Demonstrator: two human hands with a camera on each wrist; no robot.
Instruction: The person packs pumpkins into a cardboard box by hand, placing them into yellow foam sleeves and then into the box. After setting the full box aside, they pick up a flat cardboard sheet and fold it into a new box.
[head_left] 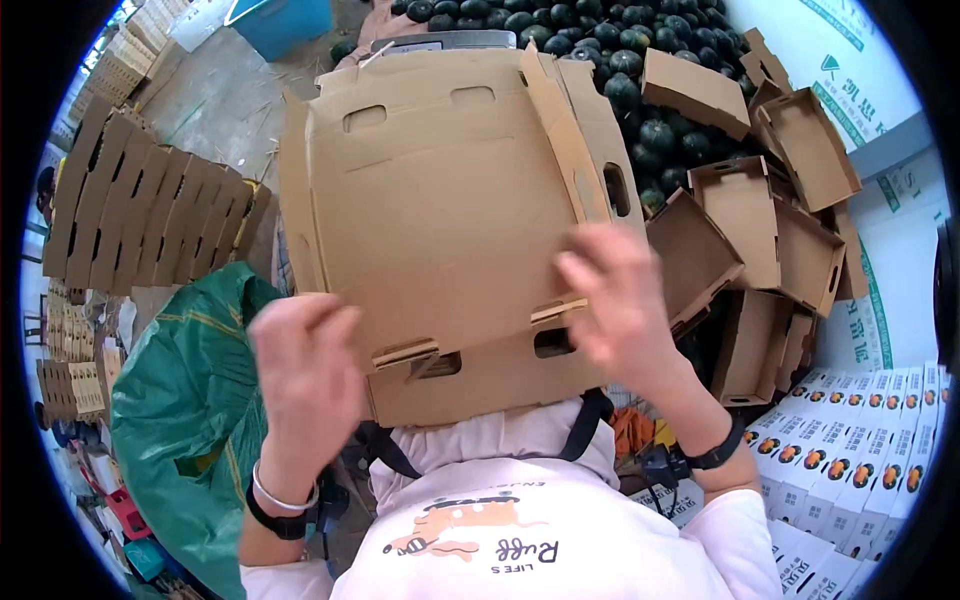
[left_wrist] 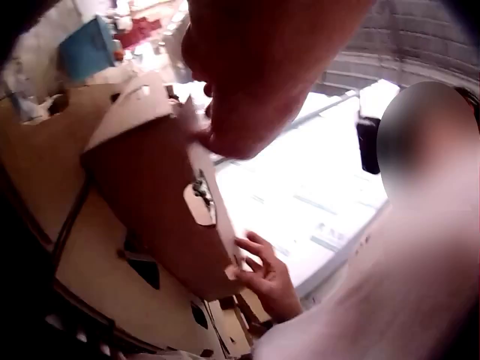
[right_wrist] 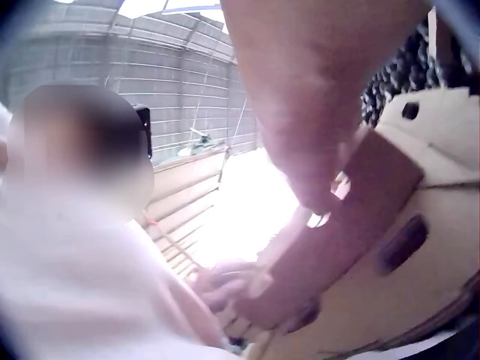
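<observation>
A partly folded brown cardboard box (head_left: 450, 200) lies in front of me, its near panel raised. My left hand (head_left: 310, 380) is at the panel's left end, fingers bent and thumb near the edge. On the other end is my right hand (head_left: 625, 300), blurred, with fingers curled. Seen from the left wrist, the right hand (left_wrist: 270, 281) pinches the panel's edge, and the left hand (left_wrist: 255, 82) has its fingertips at the opposite corner. An oval handle hole (left_wrist: 199, 201) shows between them. In the right wrist view, the right hand (right_wrist: 307, 127) grips the panel's top edge.
Dark green round squashes or melons (head_left: 660, 140) are heaped beyond the box. Open cardboard trays (head_left: 740, 215) lie to the right, above stacked white printed cartons (head_left: 850, 450). On the left are a green sack (head_left: 200, 370) and stacked brown boxes (head_left: 150, 210). A blue tub (head_left: 280, 25) stands farther back.
</observation>
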